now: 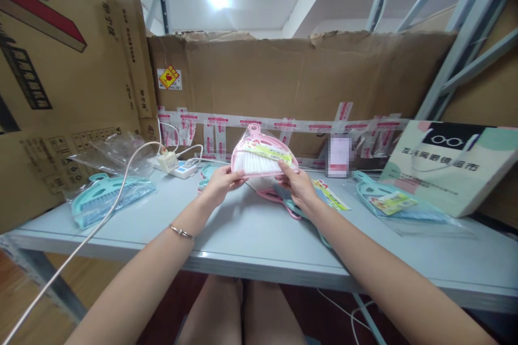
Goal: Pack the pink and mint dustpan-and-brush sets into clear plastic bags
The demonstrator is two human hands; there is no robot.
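Observation:
Between my hands, raised above the table, is a pink dustpan and brush set (265, 159) in a clear bag, its white bristles facing down and a yellow-green label across it. My left hand (224, 180) pinches its lower left corner. At the lower right edge, my right hand (297, 186) grips it with thumb and fingers. Behind and below it lie a loose pink brush (269, 194) and a teal piece (295, 207), partly covered by my right hand and forearm. Loose yellow-green label cards (334, 197) rest just right of that hand.
Bagged teal dustpan sets lie at left (107, 199) and right (388, 199). A power strip (184, 168) with a white cable (121, 188) crosses the left side. A phone (339, 156) stands against the cardboard wall (283, 75). A paper bag (449, 167) stands at right.

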